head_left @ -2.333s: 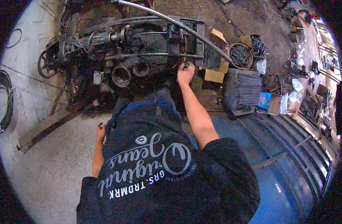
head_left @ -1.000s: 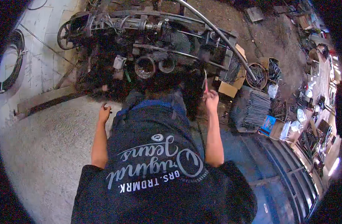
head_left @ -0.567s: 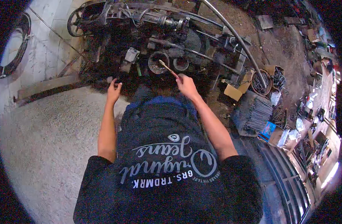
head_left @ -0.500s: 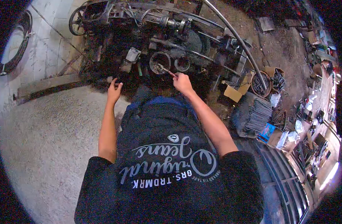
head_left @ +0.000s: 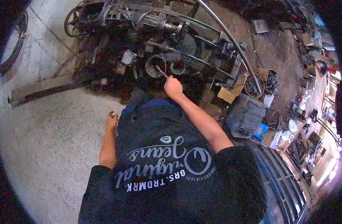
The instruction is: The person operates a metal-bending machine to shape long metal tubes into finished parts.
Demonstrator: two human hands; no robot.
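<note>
My right hand (head_left: 173,87) is closed around a slim brush-like tool (head_left: 162,72) with a reddish handle. The tool's pale far end dips into a round, bucket-like container (head_left: 150,71), whose contents I cannot make out. Just right of that stands a smaller round container (head_left: 177,68). Low beside my left thigh, my left hand (head_left: 112,121) hangs over the pale concrete floor (head_left: 63,138), its fingers loosely bent and apart, with nothing visible in it.
A dark, greasy machine (head_left: 156,26) with rods and a wheel (head_left: 72,22) spans the space ahead. A long curved metal tube (head_left: 230,37) reaches down into a basket (head_left: 249,84) at right. Bundled metal rods (head_left: 249,115), an open cardboard box (head_left: 227,95) and a grille (head_left: 279,175) lie nearby.
My left hand has drawn back from near the machine toward my side. My right hand still holds the tool in the container, its tip shifted slightly. The view has moved a little.
</note>
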